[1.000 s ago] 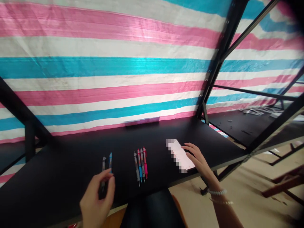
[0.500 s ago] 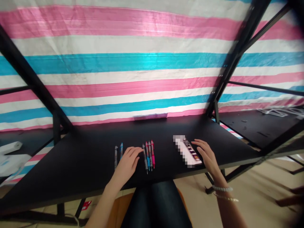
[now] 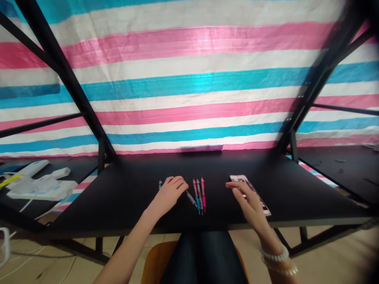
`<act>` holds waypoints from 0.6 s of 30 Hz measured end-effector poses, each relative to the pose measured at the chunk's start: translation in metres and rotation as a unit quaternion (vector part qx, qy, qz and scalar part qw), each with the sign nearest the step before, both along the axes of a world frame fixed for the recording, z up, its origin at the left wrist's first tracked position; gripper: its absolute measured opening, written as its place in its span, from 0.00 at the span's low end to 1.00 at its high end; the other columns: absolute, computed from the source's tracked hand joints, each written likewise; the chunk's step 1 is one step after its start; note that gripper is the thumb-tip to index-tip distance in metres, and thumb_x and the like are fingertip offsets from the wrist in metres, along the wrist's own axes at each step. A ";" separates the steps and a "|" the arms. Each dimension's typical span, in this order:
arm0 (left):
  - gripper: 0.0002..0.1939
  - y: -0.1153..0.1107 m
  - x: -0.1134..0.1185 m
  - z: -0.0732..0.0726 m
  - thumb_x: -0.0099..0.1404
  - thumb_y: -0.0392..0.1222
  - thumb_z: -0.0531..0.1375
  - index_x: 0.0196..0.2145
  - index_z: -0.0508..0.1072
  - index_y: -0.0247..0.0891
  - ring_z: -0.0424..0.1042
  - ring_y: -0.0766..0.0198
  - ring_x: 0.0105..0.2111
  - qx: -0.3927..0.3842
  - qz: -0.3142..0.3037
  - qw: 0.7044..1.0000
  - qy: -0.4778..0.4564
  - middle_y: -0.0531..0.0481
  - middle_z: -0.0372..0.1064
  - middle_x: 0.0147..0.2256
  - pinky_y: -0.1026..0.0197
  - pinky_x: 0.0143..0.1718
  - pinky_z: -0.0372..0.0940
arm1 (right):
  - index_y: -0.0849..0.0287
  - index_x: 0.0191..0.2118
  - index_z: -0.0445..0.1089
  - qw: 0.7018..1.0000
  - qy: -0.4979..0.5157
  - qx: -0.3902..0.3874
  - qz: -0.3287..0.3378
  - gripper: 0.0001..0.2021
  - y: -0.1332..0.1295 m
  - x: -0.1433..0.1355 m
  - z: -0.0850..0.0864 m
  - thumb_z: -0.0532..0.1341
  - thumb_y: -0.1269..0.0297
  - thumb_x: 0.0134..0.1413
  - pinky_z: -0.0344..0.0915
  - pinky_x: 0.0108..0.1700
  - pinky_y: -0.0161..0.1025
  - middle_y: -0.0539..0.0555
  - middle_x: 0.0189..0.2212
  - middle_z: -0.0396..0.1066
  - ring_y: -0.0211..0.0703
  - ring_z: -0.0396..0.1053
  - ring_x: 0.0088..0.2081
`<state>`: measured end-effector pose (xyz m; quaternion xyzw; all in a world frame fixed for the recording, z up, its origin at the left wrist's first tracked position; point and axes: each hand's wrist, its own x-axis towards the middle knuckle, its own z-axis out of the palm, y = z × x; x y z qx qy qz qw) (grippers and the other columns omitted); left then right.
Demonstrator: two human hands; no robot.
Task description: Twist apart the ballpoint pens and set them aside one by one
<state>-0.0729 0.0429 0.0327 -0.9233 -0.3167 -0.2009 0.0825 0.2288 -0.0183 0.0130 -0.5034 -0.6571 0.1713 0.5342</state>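
My left hand is over the left part of the black table, fingers curled down on the upper end of a grey pen. That pen slants, its lower end close to a row of three pens: a red and blue pen, a grey pen with a dark clip and a pink pen. Behind the left hand the tip of another grey pen shows; the rest is covered. My right hand, fingers stretched and apart, is above a phone and partly covers it.
A striped plastic sheet hangs behind the table between black metal posts. White chargers and cables lie on the neighbouring table at left. A wooden chair seat is under me at the front edge.
My left hand has come onto the top of the leftmost grey pen of the group, which has tilted away from the others. My right hand has moved left over the phone. The view has shifted.
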 end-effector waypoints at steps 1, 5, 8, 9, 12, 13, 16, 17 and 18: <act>0.16 -0.003 -0.003 0.003 0.68 0.24 0.51 0.45 0.73 0.39 0.68 0.56 0.52 0.010 0.018 1.000 -0.010 0.45 0.74 0.44 0.50 0.53 0.61 | 0.50 0.48 0.74 0.999 -0.010 -0.019 0.028 0.13 0.002 -0.011 0.002 0.55 0.56 0.67 0.68 0.48 0.47 0.56 0.41 0.78 0.54 0.73 0.45; 0.14 -0.018 -0.002 0.008 0.69 0.27 0.51 0.45 0.72 0.37 0.70 0.55 0.43 0.051 0.072 0.995 -0.045 0.43 0.73 0.41 0.49 0.49 0.62 | 0.52 0.39 0.77 0.989 -0.041 -0.071 0.127 0.13 0.014 -0.046 0.010 0.56 0.57 0.67 0.68 0.43 0.40 0.52 0.33 0.78 0.48 0.74 0.37; 0.12 -0.025 0.006 0.005 0.71 0.29 0.51 0.45 0.72 0.37 0.70 0.55 0.39 0.076 0.082 0.992 -0.056 0.44 0.72 0.39 0.52 0.43 0.62 | 0.55 0.26 0.73 0.982 -0.043 -0.093 0.158 0.18 0.025 -0.061 0.009 0.56 0.59 0.67 0.65 0.31 0.35 0.47 0.21 0.71 0.42 0.70 0.25; 0.12 -0.026 0.010 0.003 0.71 0.30 0.51 0.45 0.72 0.37 0.69 0.56 0.38 0.083 0.084 0.991 -0.060 0.45 0.72 0.37 0.52 0.41 0.61 | 0.56 0.23 0.72 0.982 -0.040 -0.098 0.158 0.19 0.028 -0.063 0.007 0.56 0.60 0.66 0.63 0.29 0.35 0.47 0.18 0.69 0.41 0.68 0.23; 0.12 -0.028 0.019 -0.005 0.72 0.29 0.50 0.41 0.73 0.38 0.68 0.56 0.34 0.096 0.093 0.988 -0.075 0.47 0.72 0.33 0.53 0.36 0.59 | 0.56 0.20 0.70 0.984 -0.024 -0.103 0.141 0.20 0.031 -0.065 -0.004 0.56 0.63 0.64 0.62 0.27 0.34 0.47 0.17 0.69 0.40 0.67 0.21; 0.13 -0.027 0.022 -0.008 0.71 0.29 0.49 0.39 0.73 0.38 0.68 0.57 0.33 0.098 0.098 0.987 -0.082 0.47 0.71 0.31 0.53 0.35 0.58 | 0.56 0.19 0.70 0.986 -0.018 -0.104 0.131 0.19 0.030 -0.064 -0.008 0.57 0.64 0.63 0.62 0.27 0.35 0.47 0.17 0.70 0.40 0.68 0.21; 0.15 -0.026 0.030 -0.016 0.70 0.28 0.49 0.34 0.73 0.37 0.66 0.57 0.31 0.090 0.110 0.985 -0.102 0.47 0.70 0.28 0.53 0.33 0.56 | 0.55 0.23 0.74 0.991 0.005 -0.098 0.094 0.16 0.027 -0.064 -0.021 0.57 0.65 0.61 0.63 0.27 0.37 0.49 0.18 0.71 0.43 0.69 0.21; 0.15 -0.025 0.032 -0.017 0.70 0.27 0.49 0.33 0.72 0.37 0.66 0.57 0.30 0.084 0.113 0.984 -0.108 0.48 0.69 0.28 0.53 0.32 0.56 | 0.55 0.26 0.76 0.992 0.013 -0.094 0.081 0.14 0.027 -0.064 -0.025 0.57 0.64 0.61 0.64 0.28 0.38 0.50 0.18 0.72 0.44 0.69 0.21; 0.15 -0.025 0.034 -0.018 0.70 0.27 0.49 0.32 0.72 0.37 0.66 0.57 0.30 0.077 0.115 0.984 -0.115 0.48 0.69 0.27 0.53 0.32 0.56 | 0.54 0.29 0.78 0.993 0.023 -0.090 0.068 0.12 0.026 -0.064 -0.028 0.58 0.64 0.60 0.65 0.29 0.39 0.51 0.19 0.72 0.45 0.70 0.22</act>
